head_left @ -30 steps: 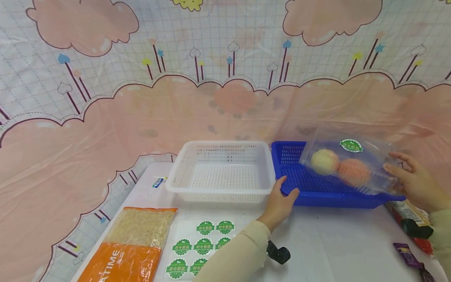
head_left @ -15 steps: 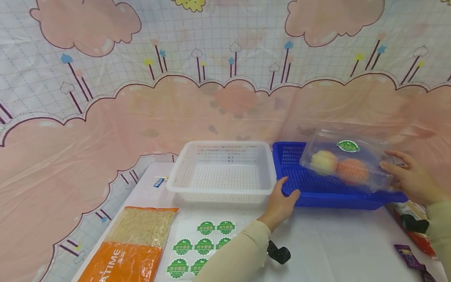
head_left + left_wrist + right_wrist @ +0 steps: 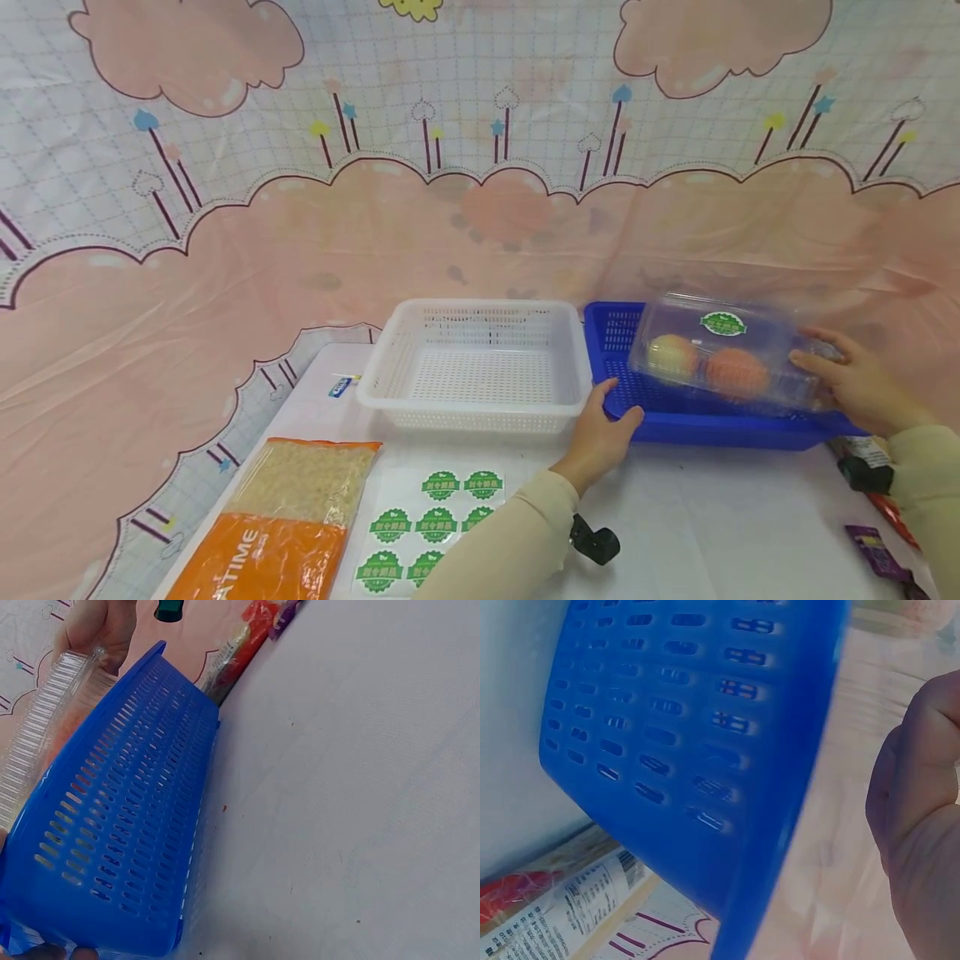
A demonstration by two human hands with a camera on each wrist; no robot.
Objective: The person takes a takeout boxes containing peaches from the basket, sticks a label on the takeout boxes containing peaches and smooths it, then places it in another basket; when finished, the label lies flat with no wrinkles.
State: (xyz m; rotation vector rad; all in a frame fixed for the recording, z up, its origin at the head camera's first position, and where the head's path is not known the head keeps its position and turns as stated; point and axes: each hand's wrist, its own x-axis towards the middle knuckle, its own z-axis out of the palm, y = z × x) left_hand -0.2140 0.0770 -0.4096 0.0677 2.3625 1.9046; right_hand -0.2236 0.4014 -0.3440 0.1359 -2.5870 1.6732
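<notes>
In the head view, my right hand (image 3: 862,379) grips the right end of a clear plastic clamshell box (image 3: 765,337). It has a green round sticker (image 3: 723,323) on the lid and two round fruits inside, one yellowish (image 3: 672,359), one orange-pink (image 3: 737,373). The box sits tilted over the blue plastic basket (image 3: 720,430), partly within its rim; whether it touches the bottom cannot be seen. My left hand (image 3: 600,437) holds the basket's near left corner, thumb and fingers spread round the rim. In the left wrist view, the box's ribbed edge (image 3: 37,735) shows beyond the basket wall (image 3: 127,802).
Left of the blue basket stands a white perforated basket (image 3: 472,408). Nearer lie a sheet of green stickers (image 3: 435,525) and an orange-and-clear bag (image 3: 285,517). A red package (image 3: 892,517) and a purple packet (image 3: 873,550) lie at the right edge.
My right hand has carried the box leftward and slightly lower over the blue basket. My left hand stays at the basket's corner.
</notes>
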